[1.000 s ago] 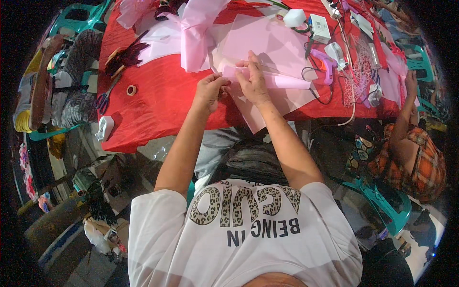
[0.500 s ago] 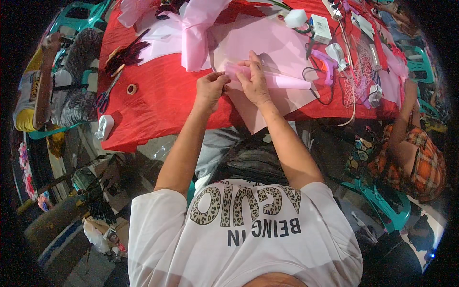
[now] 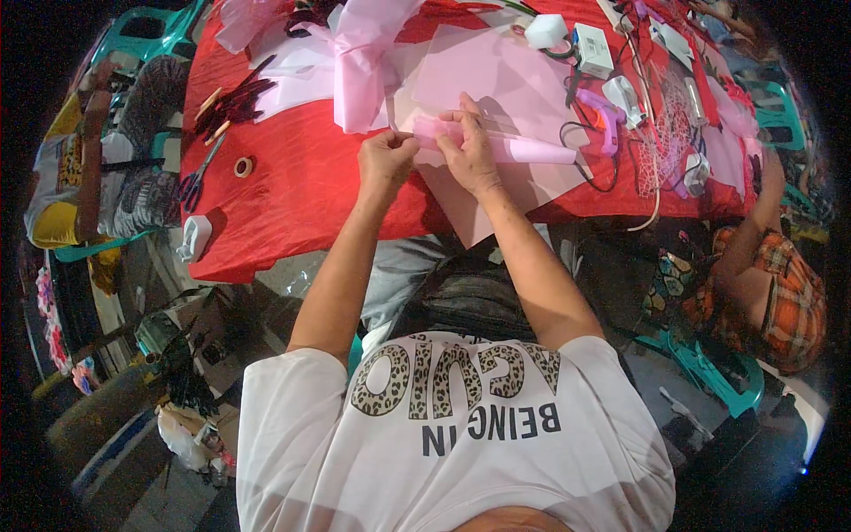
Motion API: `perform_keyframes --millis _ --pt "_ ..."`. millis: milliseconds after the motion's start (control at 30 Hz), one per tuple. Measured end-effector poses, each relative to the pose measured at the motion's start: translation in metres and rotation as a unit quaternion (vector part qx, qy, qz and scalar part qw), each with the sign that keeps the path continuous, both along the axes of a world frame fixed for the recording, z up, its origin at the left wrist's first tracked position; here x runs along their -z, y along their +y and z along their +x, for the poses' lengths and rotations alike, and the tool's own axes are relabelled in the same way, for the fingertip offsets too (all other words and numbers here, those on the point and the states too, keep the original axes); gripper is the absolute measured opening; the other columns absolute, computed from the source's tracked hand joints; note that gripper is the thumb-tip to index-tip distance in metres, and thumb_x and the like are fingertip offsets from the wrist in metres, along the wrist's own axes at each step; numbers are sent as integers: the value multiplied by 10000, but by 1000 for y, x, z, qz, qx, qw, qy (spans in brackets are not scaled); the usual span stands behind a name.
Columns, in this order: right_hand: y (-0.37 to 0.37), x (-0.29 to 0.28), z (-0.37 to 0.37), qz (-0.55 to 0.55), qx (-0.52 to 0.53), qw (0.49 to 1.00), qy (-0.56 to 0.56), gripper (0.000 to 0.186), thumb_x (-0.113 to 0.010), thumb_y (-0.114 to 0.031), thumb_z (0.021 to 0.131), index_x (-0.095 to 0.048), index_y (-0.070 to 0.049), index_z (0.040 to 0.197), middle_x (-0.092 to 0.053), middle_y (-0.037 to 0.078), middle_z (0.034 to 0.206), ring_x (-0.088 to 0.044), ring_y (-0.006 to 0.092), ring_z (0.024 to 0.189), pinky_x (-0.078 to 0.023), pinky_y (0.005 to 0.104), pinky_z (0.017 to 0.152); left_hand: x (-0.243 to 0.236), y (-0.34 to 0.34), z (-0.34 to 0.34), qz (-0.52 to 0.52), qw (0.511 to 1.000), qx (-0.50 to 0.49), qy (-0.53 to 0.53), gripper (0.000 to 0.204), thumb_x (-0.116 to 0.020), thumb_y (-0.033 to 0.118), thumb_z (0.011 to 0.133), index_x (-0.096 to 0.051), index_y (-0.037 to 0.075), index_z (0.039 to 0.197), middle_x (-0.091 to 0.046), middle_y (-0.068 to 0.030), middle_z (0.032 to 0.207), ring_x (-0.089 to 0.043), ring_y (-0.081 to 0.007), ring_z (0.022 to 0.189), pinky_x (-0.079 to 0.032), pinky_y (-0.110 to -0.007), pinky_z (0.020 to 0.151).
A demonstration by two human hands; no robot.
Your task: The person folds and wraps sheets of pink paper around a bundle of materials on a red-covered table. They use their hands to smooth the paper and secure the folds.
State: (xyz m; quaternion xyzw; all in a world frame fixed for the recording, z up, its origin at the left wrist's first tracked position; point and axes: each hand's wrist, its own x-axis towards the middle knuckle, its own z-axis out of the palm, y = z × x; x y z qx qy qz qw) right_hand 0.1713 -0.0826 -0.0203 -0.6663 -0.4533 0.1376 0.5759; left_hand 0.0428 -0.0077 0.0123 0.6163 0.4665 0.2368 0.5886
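My left hand (image 3: 386,158) pinches at the left end of a rolled pink paper (image 3: 532,152), its fingertips partly hidden. My right hand (image 3: 472,156) rests over that roll, thumb and fingers pressed round it near the same end. Beneath both lie flat pale pink sheets (image 3: 487,75). Crumpled pink wrapping (image 3: 359,71) is just beyond my left hand, and a purple glue gun (image 3: 603,120) with a dark cord lies to the right of the roll.
Red-covered table (image 3: 292,186) holds scissors (image 3: 193,184), tape roll (image 3: 243,167), white boxes (image 3: 592,51), netting and cables. Co-workers sit left (image 3: 142,195) and right (image 3: 784,310), with teal chairs (image 3: 124,31) around the table.
My left hand's fingers have curled and turned slightly at the paper's edge; my right hand stays put. The left co-worker's arm and the right co-worker's arm have shifted.
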Motion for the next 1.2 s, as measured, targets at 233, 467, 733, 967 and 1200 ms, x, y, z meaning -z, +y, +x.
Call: perform_keyframes --millis 233,467,733,967,1200 --pt "-1 -3 0 -2 4 1000 5 269 -612 -140 791 -532 -36 1026 -325 242 1367 -312 345 1281 -266 400 1035 1 0 4 13 1000 -5 14 214 -634 158 780 -647 -29 882 -594 -24 681 -504 -82 529 -393 -223 457" --pt "0 -4 -1 3 6 1000 16 253 -606 -128 791 -534 -47 1020 -327 243 1368 -313 343 1281 -259 406 1036 -1 11 1 -146 988 13 -49 173 -622 119 788 -628 -22 888 -596 -52 699 -536 -116 540 -438 -236 474" --pt "0 -1 2 -7 4 1000 -7 266 -601 -111 787 -527 -11 1022 -316 257 1367 -321 359 1273 -282 400 1026 -3 19 0 -164 985 42 -47 176 -637 132 787 -624 -23 870 -602 -64 703 -550 -129 545 -448 -232 481" --pt "0 -5 -2 -9 -8 1000 -15 282 -592 -100 784 -514 9 1032 -294 274 1372 -329 373 1265 -316 404 1008 -6 23 -2 -162 985 54 -32 199 -653 96 756 -614 -54 881 -619 -89 714 -625 -156 572 -491 -232 462" --pt "-2 -1 4 -7 -6 999 -41 297 -592 -99 780 -511 10 1044 -307 285 1357 -331 387 1260 -307 412 1014 -7 19 2 -159 985 34 -50 186 -661 90 747 -595 -40 862 -620 -87 708 -626 -153 568 -478 -217 450"
